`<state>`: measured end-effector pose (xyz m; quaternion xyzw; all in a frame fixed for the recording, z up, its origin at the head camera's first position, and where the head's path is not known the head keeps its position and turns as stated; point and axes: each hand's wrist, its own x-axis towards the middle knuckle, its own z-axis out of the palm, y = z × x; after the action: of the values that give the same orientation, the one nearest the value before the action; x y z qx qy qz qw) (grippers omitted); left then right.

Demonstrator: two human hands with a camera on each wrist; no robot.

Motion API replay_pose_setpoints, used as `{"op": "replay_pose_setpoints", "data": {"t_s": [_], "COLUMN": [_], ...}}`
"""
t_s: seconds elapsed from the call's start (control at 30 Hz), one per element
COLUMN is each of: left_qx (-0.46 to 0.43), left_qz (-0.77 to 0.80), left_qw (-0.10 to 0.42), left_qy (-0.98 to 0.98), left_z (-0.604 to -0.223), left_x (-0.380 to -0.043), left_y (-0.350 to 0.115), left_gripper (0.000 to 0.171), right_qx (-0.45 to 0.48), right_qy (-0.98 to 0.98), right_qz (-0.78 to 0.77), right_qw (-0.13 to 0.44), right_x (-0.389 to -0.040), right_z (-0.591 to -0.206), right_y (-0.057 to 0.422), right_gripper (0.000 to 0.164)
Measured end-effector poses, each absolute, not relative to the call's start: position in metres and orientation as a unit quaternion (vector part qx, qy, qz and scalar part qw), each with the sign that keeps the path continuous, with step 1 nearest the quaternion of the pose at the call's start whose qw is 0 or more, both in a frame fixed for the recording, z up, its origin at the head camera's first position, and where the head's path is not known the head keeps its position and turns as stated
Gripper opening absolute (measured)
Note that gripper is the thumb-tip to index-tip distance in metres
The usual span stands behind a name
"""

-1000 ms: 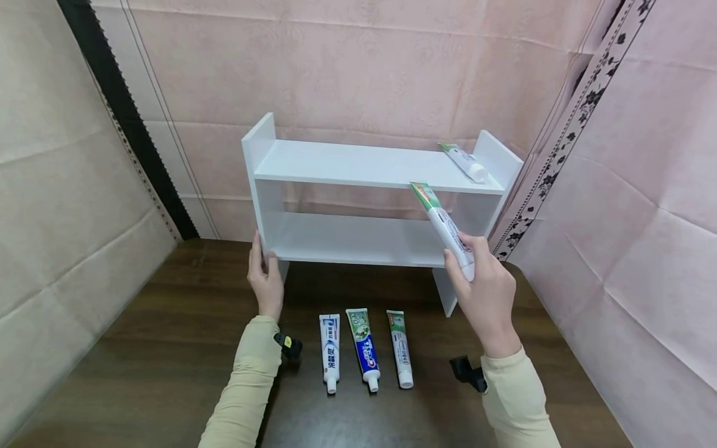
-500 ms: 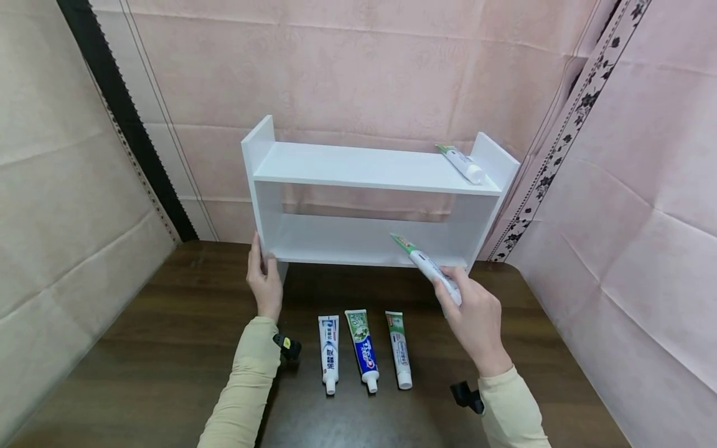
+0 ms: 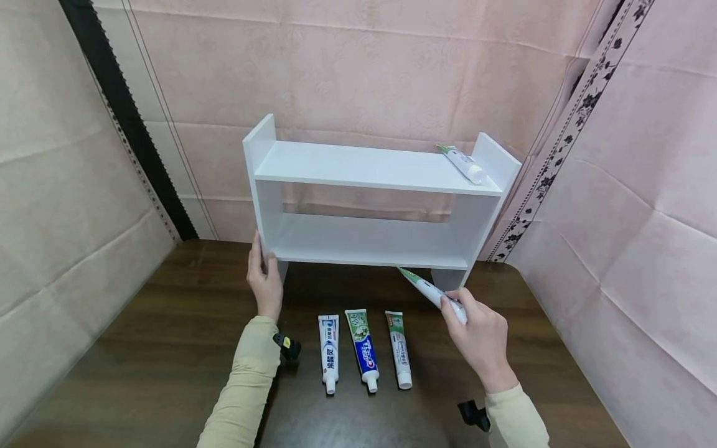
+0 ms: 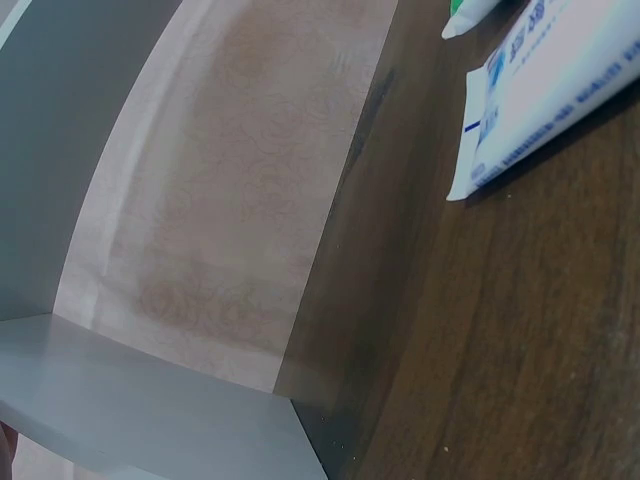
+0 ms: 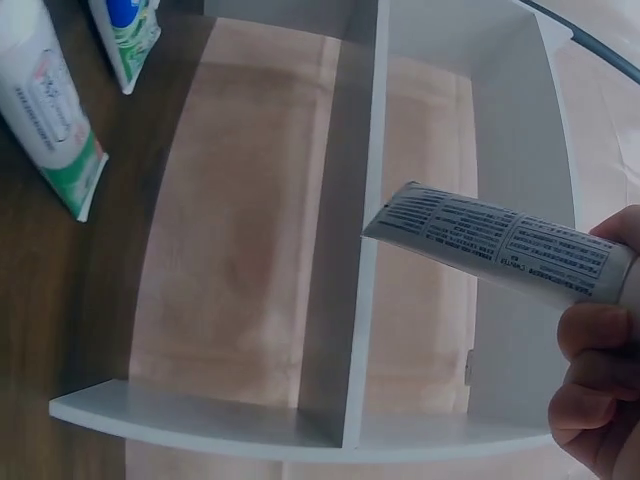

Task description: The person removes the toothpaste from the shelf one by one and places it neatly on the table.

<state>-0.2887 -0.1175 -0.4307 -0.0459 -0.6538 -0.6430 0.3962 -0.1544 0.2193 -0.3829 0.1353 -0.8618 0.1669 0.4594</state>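
In the head view my right hand point(image 3: 478, 336) pinches a white-and-green toothpaste tube point(image 3: 434, 292) near its cap end. The tube slants, its flat green end pointing up-left, just in front of the lower board of a white two-tier shelf point(image 3: 370, 239). The right wrist view has the printed back of this toothpaste tube point(image 5: 490, 235) across the shelf's board edge; whether they touch I cannot tell. My left hand point(image 3: 266, 283) holds the shelf's left side panel low down, thumb at the front and fingers along the outside. Another toothpaste tube point(image 3: 463, 164) lies on the top board, at the right.
Three toothpaste tubes lie in a row on the brown wooden table point(image 3: 168, 361) before the shelf: a white-and-blue tube point(image 3: 329, 351), a green-and-blue tube point(image 3: 363, 348) and a green-and-white tube point(image 3: 399, 348). Pale cloth point(image 3: 370, 68) hangs behind and at both sides.
My right hand has lowered the toothpaste tube from before the top board to below the lower board's front edge, tilting it flatter. The left hand and the shelf have stayed nearly still.
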Motion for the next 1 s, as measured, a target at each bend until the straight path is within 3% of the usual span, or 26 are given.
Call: {"op": "replay_pose_setpoints", "data": {"t_s": [0.33,0.73,1.0], "left_qx": [-0.047,-0.047,-0.044], "left_qz": [-0.642,-0.643,-0.643], "left_qw": [0.406,0.402,0.401], "left_qy": [-0.649,-0.650,-0.651], "left_z": [-0.430,-0.429,-0.430], "left_x": [-0.290,-0.287,-0.288], "left_y": [-0.117,-0.118,-0.117], "left_gripper": [0.051,0.049,0.050], "right_qx": [0.117,0.021,0.012], "right_qy": [-0.888,-0.981,-0.989], "right_qz": [0.124,0.109,0.104], "right_qw": [0.427,0.160,0.104], "right_x": [-0.151,-0.146,-0.146], "right_z": [-0.402,-0.412,-0.417], "right_y": [0.228,0.232,0.230], "right_gripper": [0.006,0.010,0.017]}}
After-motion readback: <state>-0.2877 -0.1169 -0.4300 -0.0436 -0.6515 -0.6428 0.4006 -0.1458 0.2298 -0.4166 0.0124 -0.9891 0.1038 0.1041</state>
